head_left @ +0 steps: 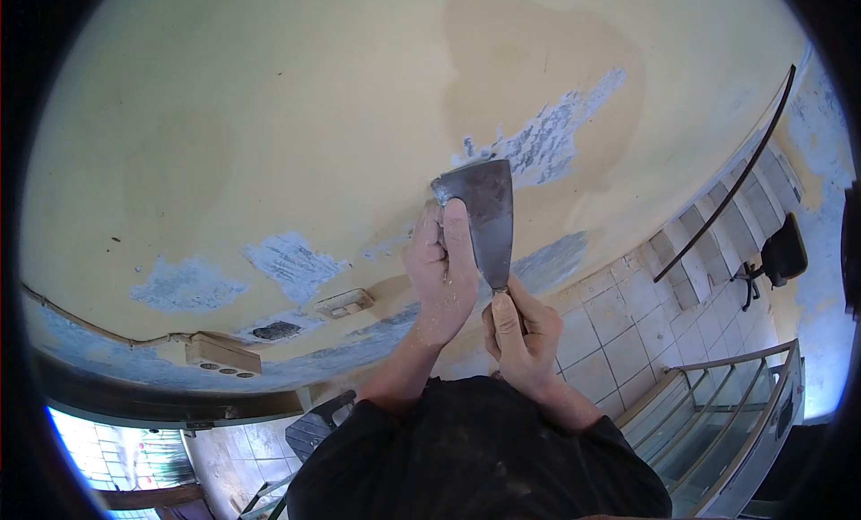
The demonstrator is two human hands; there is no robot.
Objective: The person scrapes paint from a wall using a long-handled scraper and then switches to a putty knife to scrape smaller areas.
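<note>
1. While a glass-paned unit [717,421] is standing over at the near right, its panes are showing pale green, and what it is holding inside I cannot tell.
2. Off to the left, a socket box [220,354] is sitting low on the wall [314,116], its round outlets facing out; near it, a dark recess [275,330] is gaping in the plaster, and a pale rectangular fitting [345,303] is sitting to its right.
3. Here in the middle, the scraper [489,219] is pointing away from the body, its broad edge appearing to meet the wall at the left end of a rough, stripped patch [549,143], with a darker stain [538,44] spreading around that.
4. The right hand [525,336] is wrapping the handle firmly, fingers curled, thumb pressing along the top.
5. The left hand [444,273], dusty, is gripping the blade's left side, fingers folded nearly closed, thumb lying flat on the metal; fingertips behind are hiding from view.
6. At the far right, a dark chair [785,251] is standing beside pale steps [735,219].
</note>
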